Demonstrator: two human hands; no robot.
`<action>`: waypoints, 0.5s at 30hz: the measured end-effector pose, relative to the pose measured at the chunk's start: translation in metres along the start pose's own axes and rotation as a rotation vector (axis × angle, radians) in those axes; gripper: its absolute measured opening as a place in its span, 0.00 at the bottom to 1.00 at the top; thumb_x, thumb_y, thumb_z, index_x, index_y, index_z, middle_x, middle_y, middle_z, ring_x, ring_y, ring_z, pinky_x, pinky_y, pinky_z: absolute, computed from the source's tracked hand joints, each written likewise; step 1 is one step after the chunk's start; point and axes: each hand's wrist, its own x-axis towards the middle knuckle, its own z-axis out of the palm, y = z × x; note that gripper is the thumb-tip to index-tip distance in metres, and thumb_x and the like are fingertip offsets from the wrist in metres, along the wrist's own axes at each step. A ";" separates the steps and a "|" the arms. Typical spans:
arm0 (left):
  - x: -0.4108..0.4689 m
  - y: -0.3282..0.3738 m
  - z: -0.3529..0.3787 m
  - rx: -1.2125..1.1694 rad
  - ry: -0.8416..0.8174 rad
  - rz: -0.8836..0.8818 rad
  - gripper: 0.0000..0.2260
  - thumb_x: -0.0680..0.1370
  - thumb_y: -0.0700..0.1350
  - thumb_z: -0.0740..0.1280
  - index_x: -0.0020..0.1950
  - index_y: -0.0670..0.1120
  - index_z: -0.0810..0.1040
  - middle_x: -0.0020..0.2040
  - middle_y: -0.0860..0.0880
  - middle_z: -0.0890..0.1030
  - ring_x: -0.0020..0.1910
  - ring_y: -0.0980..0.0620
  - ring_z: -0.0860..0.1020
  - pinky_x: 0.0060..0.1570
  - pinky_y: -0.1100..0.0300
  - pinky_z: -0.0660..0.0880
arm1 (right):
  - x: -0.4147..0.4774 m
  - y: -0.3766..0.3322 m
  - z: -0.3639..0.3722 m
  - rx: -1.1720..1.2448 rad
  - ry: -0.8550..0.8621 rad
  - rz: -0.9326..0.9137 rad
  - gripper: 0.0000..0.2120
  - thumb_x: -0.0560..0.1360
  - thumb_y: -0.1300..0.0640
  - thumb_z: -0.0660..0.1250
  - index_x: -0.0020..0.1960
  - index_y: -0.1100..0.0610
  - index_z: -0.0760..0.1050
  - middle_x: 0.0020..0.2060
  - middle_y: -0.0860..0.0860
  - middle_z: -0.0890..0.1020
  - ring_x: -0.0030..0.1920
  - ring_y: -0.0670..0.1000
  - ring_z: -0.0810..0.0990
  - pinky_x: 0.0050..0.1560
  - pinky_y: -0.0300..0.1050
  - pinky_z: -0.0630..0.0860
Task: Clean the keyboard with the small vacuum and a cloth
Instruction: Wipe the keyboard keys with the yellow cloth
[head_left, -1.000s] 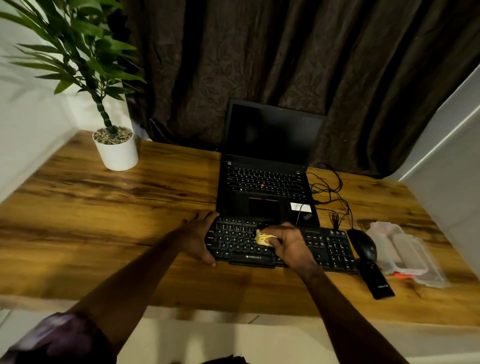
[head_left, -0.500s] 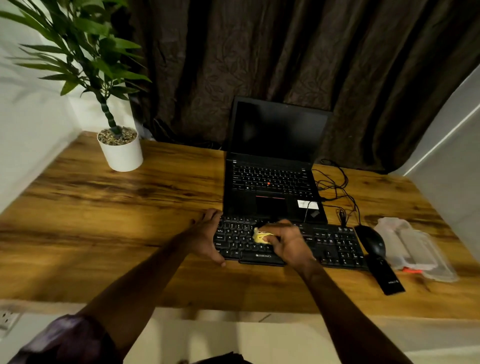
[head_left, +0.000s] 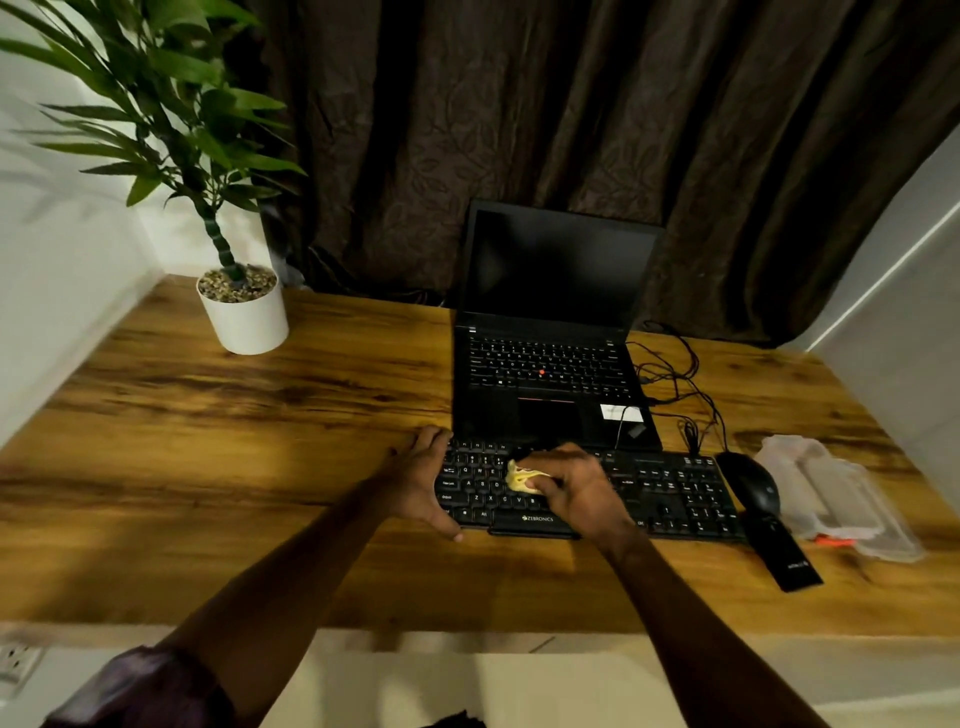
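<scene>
Desk (head_left: 208, 467): we see a wood-grain top filling the middle of the frame, with a dark curtain (head_left: 571, 130) across the upper part.
Plant (head_left: 241, 306): it stands in a white pot at the upper left, leaves reaching toward the frame's top left corner.
Laptop (head_left: 550, 332): open, screen dark, in the centre just above the keyboard.
Keyboard (head_left: 670, 493): black, lying flat at centre right, its upper edge just beside the laptop's front edge.
Left hand (head_left: 421, 483): we see the forearm come up from the lower left; the hand cups the keyboard's left end, fingers spread apart at the upper corner, thumb on the lower edge.
Right hand (head_left: 582, 488): the forearm rises from the lower right; the hand lies palm down over the middle keys, fingers bunched together and clamped on the cloth.
Cloth (head_left: 522, 479): a small yellow wad pressed onto the keys, between the two hands.
Mouse (head_left: 750, 480): black, just beside the keyboard's right end.
Plastic packet (head_left: 831, 493): clear, at the right of the frame, near the mouse.
Vacuum: we cannot tell which item it is.
</scene>
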 end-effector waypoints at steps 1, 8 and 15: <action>0.000 0.000 0.000 0.000 0.007 -0.003 0.68 0.55 0.66 0.81 0.81 0.46 0.43 0.79 0.52 0.48 0.78 0.47 0.50 0.75 0.42 0.51 | 0.004 -0.011 0.006 0.022 -0.011 -0.016 0.15 0.76 0.58 0.71 0.61 0.46 0.81 0.56 0.49 0.78 0.53 0.47 0.78 0.60 0.41 0.76; -0.003 -0.001 -0.001 0.015 0.014 0.011 0.67 0.56 0.66 0.81 0.81 0.46 0.42 0.80 0.51 0.47 0.79 0.46 0.48 0.75 0.44 0.51 | 0.018 -0.033 0.014 0.005 -0.051 -0.013 0.15 0.77 0.55 0.70 0.63 0.46 0.80 0.57 0.50 0.78 0.54 0.49 0.78 0.62 0.41 0.74; 0.002 -0.010 -0.002 -0.005 -0.012 0.020 0.68 0.54 0.65 0.81 0.81 0.50 0.42 0.79 0.53 0.47 0.78 0.45 0.48 0.77 0.46 0.52 | 0.010 -0.018 0.006 -0.023 -0.036 -0.003 0.15 0.77 0.56 0.70 0.63 0.47 0.80 0.57 0.49 0.78 0.55 0.47 0.77 0.62 0.41 0.76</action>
